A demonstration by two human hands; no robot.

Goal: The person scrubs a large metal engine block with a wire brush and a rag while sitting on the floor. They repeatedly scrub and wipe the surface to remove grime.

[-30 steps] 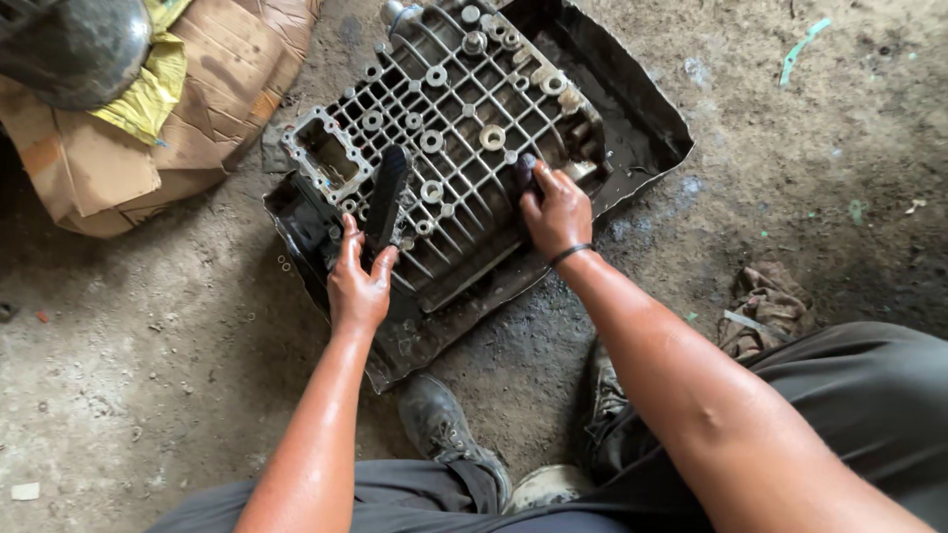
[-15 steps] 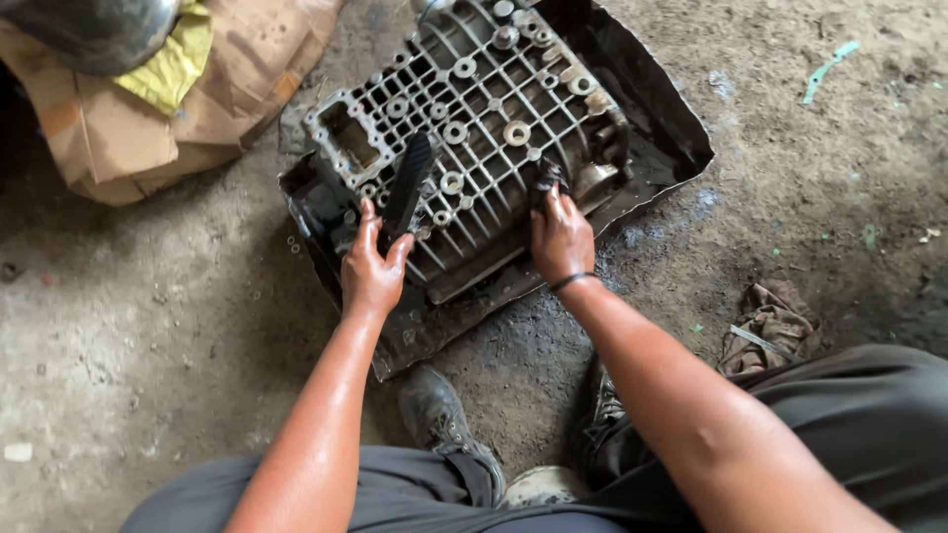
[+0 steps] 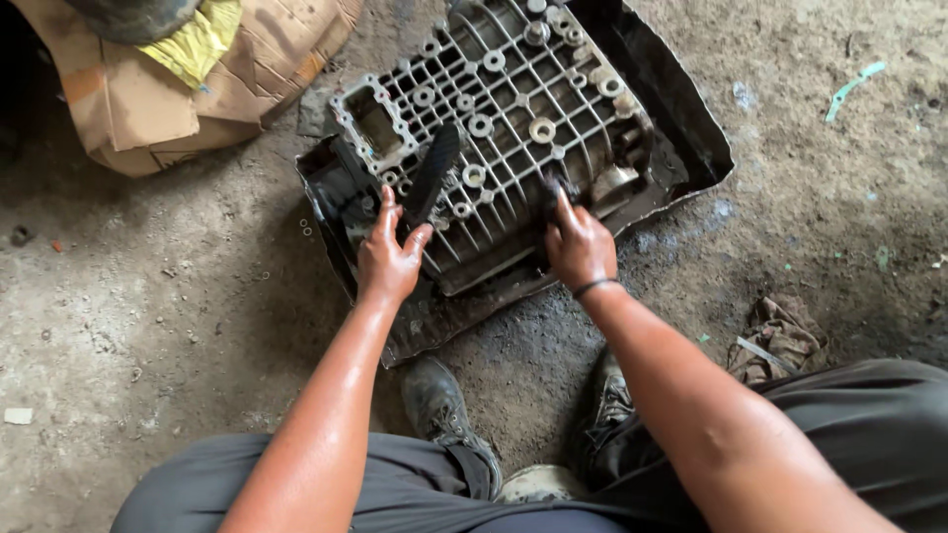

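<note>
Ribbed metal casing (image 3: 513,128) sits in black tray (image 3: 691,128); my left hand (image 3: 390,259) fingers curl around dark brush (image 3: 433,173), right hand (image 3: 580,247) fingers pressed against casing.

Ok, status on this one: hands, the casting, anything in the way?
Left hand on black flat tool, grip unclear. Right hand pressing ribbed metal casting. Casting sits in black tray. Nothing blocking.

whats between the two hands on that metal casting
In the head view, only the ribbed grey casting itself: ribs and round bosses span the stretch between the left hand and right hand. Nothing loose lies there.
</note>
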